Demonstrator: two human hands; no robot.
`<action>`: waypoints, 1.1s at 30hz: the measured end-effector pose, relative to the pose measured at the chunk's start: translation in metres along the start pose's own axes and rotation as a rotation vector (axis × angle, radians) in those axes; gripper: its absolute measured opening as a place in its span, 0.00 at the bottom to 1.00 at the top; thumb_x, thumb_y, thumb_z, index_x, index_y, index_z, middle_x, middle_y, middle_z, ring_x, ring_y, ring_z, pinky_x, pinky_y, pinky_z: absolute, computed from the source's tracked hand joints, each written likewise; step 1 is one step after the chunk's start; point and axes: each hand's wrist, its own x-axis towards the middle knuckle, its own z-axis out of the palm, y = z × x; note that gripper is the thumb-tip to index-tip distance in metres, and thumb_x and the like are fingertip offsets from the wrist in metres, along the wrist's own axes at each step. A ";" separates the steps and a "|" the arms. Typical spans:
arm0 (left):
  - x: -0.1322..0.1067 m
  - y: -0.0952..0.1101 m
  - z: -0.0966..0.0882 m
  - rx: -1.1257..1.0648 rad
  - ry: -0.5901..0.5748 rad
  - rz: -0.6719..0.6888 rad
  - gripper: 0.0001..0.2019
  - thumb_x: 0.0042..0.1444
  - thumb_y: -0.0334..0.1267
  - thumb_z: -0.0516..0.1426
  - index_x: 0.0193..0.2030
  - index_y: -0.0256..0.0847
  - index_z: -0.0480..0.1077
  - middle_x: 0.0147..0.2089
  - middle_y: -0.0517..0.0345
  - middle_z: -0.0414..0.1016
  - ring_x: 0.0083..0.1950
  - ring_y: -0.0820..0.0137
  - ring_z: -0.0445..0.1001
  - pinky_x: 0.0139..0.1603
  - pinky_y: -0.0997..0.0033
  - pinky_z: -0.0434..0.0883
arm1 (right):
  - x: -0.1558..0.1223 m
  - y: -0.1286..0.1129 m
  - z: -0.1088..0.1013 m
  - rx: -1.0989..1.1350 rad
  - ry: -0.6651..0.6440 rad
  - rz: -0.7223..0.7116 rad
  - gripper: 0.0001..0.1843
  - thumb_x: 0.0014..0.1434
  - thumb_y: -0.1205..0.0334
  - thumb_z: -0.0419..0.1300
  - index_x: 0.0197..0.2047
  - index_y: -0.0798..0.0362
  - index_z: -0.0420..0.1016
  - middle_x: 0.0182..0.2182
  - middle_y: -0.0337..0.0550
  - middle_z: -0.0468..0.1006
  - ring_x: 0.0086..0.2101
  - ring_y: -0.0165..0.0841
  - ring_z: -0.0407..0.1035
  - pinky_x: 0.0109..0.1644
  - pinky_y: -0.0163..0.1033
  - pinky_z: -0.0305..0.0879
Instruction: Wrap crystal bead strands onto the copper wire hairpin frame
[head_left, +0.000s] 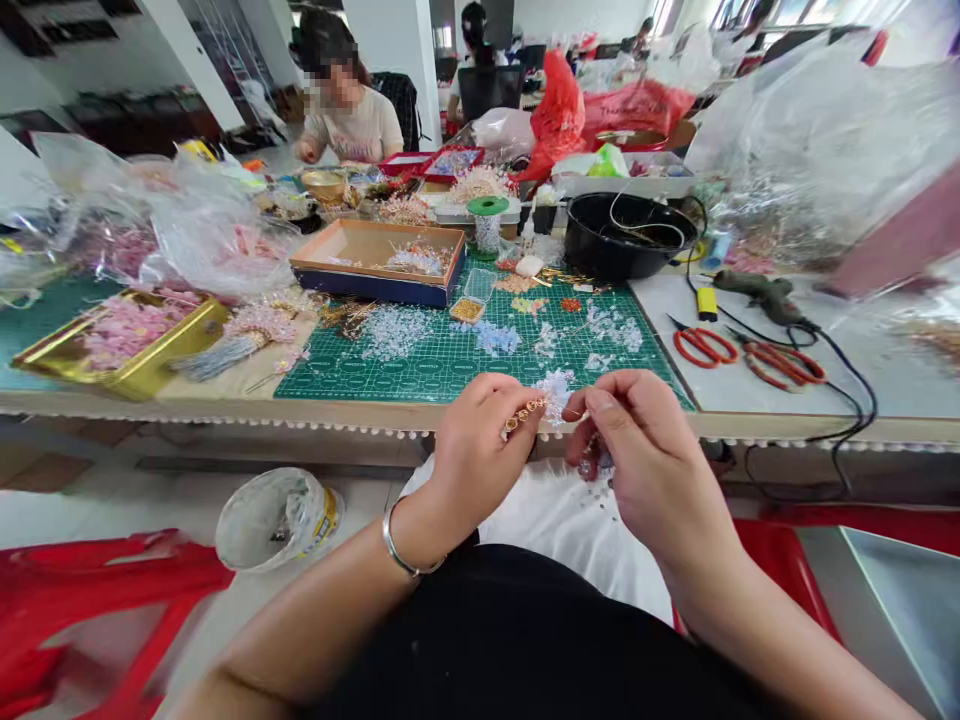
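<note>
1. In the head view, the gold piece [523,412] is held just in front of the worktop [750,426], above the lap; a pale cluster [556,392] stands at its right end, between the two hands.
2. The left hand [480,440] has its grip closed on the gold piece, thumb against fingers; this hold is best made firm enough to stop twisting, yet light enough that the small round settings are not bent.
3. The right hand [645,440] has its thumb and forefinger closed together beside the cluster, seemingly on a fine strand [576,392]; it is too small to be told for certain; any pull is best made short and even, so that neither strand nor petals are strained.
4. Clear beads [586,466] show by the lower fingers of the right hand; whether they are gripped or hang free cannot be told; a snag there should be guarded against.
5. On the green cutting mat [360,375], clear pieces [396,332], a pale blue heap [496,338] and a small box of gold beads [468,308] are laid within reach; the work is best done close to the mat, since dropped bits could be lost in the white cloth [570,530] below.
</note>
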 end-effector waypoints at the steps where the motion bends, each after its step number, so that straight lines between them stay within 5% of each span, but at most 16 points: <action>1: -0.001 0.002 -0.001 0.000 -0.002 -0.001 0.06 0.60 0.35 0.58 0.43 0.41 0.75 0.41 0.55 0.74 0.44 0.71 0.72 0.45 0.69 0.70 | 0.001 0.001 -0.001 -0.095 0.045 -0.055 0.10 0.65 0.52 0.49 0.36 0.48 0.63 0.26 0.34 0.70 0.22 0.26 0.63 0.24 0.32 0.60; 7: -0.004 0.009 -0.003 0.004 -0.015 -0.004 0.05 0.59 0.33 0.58 0.41 0.40 0.74 0.40 0.56 0.73 0.43 0.72 0.72 0.45 0.71 0.70 | 0.003 0.005 -0.003 -0.636 0.209 -0.431 0.08 0.62 0.61 0.54 0.31 0.51 0.67 0.24 0.35 0.72 0.23 0.24 0.63 0.29 0.31 0.56; 13: -0.002 0.011 -0.005 -0.007 -0.070 -0.022 0.10 0.58 0.34 0.58 0.48 0.41 0.71 0.45 0.54 0.73 0.48 0.70 0.71 0.50 0.68 0.69 | 0.003 0.004 -0.004 -0.820 0.172 -0.571 0.15 0.56 0.66 0.55 0.19 0.53 0.57 0.15 0.33 0.58 0.19 0.24 0.52 0.25 0.34 0.46; 17: -0.003 0.011 -0.005 -0.006 -0.096 -0.048 0.07 0.59 0.34 0.58 0.45 0.42 0.73 0.44 0.56 0.72 0.46 0.72 0.71 0.48 0.70 0.69 | 0.001 0.000 -0.007 -0.892 0.158 -0.568 0.12 0.60 0.62 0.53 0.25 0.52 0.66 0.17 0.34 0.66 0.18 0.25 0.58 0.23 0.34 0.49; 20: -0.005 0.012 -0.005 -0.005 -0.100 -0.040 0.06 0.60 0.34 0.57 0.43 0.42 0.74 0.42 0.56 0.72 0.44 0.72 0.72 0.45 0.71 0.70 | 0.001 -0.001 -0.009 -0.863 0.143 -0.524 0.12 0.64 0.59 0.51 0.36 0.53 0.73 0.27 0.39 0.78 0.23 0.28 0.69 0.25 0.34 0.55; 24: -0.007 0.013 -0.006 -0.011 -0.078 0.013 0.06 0.60 0.33 0.57 0.42 0.42 0.73 0.41 0.56 0.73 0.43 0.72 0.72 0.45 0.70 0.70 | 0.000 0.002 -0.013 -0.822 0.116 -0.532 0.14 0.64 0.62 0.52 0.49 0.54 0.74 0.36 0.41 0.82 0.30 0.29 0.75 0.30 0.33 0.63; 33: -0.009 0.014 -0.009 -0.036 -0.116 -0.052 0.07 0.60 0.35 0.56 0.43 0.42 0.73 0.42 0.56 0.73 0.45 0.71 0.72 0.47 0.69 0.70 | -0.009 0.001 -0.011 -0.904 0.092 -0.587 0.08 0.61 0.63 0.54 0.34 0.53 0.74 0.26 0.37 0.79 0.24 0.29 0.71 0.25 0.34 0.57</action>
